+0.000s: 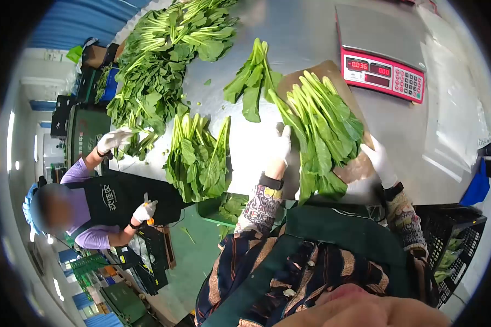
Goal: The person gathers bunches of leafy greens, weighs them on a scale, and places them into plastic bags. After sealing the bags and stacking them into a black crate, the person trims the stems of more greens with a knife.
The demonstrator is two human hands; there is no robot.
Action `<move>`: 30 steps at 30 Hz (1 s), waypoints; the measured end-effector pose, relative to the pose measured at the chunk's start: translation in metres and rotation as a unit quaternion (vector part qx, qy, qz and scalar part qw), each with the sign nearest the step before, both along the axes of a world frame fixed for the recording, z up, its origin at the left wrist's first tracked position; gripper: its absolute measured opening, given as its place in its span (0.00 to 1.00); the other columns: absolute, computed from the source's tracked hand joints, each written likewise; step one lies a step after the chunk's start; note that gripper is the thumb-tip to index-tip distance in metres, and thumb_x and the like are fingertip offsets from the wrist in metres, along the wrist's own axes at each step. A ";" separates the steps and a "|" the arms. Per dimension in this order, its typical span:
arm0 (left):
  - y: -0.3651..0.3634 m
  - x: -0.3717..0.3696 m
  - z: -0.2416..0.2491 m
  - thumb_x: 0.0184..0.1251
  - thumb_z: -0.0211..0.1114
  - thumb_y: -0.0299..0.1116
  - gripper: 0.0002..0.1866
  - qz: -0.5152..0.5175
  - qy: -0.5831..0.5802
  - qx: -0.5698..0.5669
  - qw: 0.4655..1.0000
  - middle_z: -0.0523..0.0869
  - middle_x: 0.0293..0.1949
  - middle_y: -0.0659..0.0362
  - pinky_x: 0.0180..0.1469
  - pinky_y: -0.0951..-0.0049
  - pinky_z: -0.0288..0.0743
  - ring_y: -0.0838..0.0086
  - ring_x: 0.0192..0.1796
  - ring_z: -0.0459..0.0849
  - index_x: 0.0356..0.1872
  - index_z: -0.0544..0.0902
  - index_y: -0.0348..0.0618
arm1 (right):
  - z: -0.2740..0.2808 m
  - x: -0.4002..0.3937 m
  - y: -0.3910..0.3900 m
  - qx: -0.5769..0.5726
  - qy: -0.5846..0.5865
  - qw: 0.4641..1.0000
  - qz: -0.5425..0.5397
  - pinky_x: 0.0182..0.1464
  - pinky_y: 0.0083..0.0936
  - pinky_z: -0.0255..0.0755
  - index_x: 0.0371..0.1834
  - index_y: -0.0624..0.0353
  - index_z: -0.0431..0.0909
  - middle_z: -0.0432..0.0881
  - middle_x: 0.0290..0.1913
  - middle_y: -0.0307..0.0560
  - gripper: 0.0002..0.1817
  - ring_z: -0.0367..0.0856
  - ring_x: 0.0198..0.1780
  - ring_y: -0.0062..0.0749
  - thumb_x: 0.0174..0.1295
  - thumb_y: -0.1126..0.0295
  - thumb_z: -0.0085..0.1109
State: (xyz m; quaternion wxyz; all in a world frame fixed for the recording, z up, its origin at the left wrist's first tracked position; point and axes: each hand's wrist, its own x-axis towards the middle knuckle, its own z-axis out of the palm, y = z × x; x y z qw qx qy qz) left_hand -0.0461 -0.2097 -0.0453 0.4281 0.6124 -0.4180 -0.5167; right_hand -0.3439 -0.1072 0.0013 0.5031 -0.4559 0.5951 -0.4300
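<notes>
A large bunch of leafy greens with pale stems lies on a brown board on the metal table. My left hand, in a white glove, is at the bunch's left side, fingers extended beside the leaves. On the opposite side, my right hand, also gloved, is by the board's edge and the leaf tips with its fingers stretched out. Neither hand is seen wrapped around anything. A smaller bunch of greens lies beyond my left hand, and another pile of greens sits to its left.
A red digital scale with a metal plate stands at the far right. A big heap of greens covers the far left. A co-worker at left reaches toward it, a small knife in the other hand. A black crate stands lower right.
</notes>
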 end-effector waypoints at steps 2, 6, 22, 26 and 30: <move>0.012 -0.003 0.020 0.68 0.57 0.34 0.26 0.002 -0.021 0.061 0.998 0.75 0.56 0.52 0.48 0.71 0.74 0.70 0.53 0.76 0.63 0.61 0.35 | -0.009 -0.003 -0.002 -0.023 0.045 0.999 -0.007 0.65 0.25 0.58 0.65 0.65 0.62 0.70 0.63 0.52 0.28 0.66 0.65 0.32 0.60 0.72 0.56; 0.008 0.004 0.041 0.65 0.61 0.35 0.12 -0.107 0.293 0.162 0.936 0.82 0.35 0.59 0.30 0.78 0.70 0.77 0.29 0.76 0.44 0.76 0.38 | 0.019 0.010 0.001 -0.119 0.108 0.987 -0.007 0.68 0.25 0.54 0.67 0.60 0.61 0.67 0.65 0.54 0.28 0.62 0.68 0.34 0.61 0.74 0.53; 0.015 -0.059 0.104 0.59 0.65 0.31 0.09 -0.208 -0.131 -0.151 0.957 0.82 0.30 0.60 0.42 0.78 0.73 0.80 0.35 0.79 0.37 0.80 0.35 | -0.008 -0.022 -0.003 -0.054 0.113 0.991 0.052 0.58 0.23 0.65 0.56 0.63 0.73 0.79 0.53 0.52 0.18 0.76 0.55 0.33 0.64 0.68 0.50; 0.014 -0.043 0.088 0.64 0.62 0.38 0.13 0.070 -0.094 -0.234 0.965 0.80 0.34 0.59 0.46 0.75 0.70 0.76 0.38 0.77 0.38 0.79 0.37 | -0.005 -0.022 0.000 -0.028 0.077 0.996 0.031 0.59 0.23 0.64 0.57 0.64 0.72 0.79 0.53 0.49 0.19 0.75 0.55 0.29 0.66 0.66 0.49; 0.007 -0.018 0.049 0.68 0.57 0.44 0.18 0.101 0.011 -0.062 0.993 0.79 0.36 0.58 0.45 0.76 0.72 0.75 0.37 0.77 0.47 0.74 0.38 | -0.001 -0.024 -0.002 -0.023 0.039 0.999 0.024 0.60 0.21 0.63 0.56 0.67 0.72 0.79 0.53 0.46 0.19 0.74 0.55 0.26 0.69 0.65 0.47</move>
